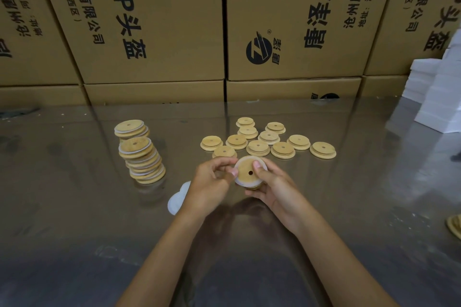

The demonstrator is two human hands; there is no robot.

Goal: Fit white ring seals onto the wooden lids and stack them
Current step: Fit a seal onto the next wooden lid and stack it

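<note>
Head view: both hands hold one lid (250, 172) above the bench (74, 207), near its middle. The left hand (212, 177) pinches the lid's left rim where the white seal (238, 180) runs round it; the right hand (270, 188) cups the lid from below with its thumb pressed on top. The seal looks partly seated. If one side is pushed down before the rest, it could spring off or twist. Loose seals (178, 197) lie just left of the left wrist, where the forearm could brush them. The leaning stack (143, 157) of finished lids, toward the left, may topple if another is set down off-centre. Unsealed lids (268, 141) lie just beyond the hands.
</note>
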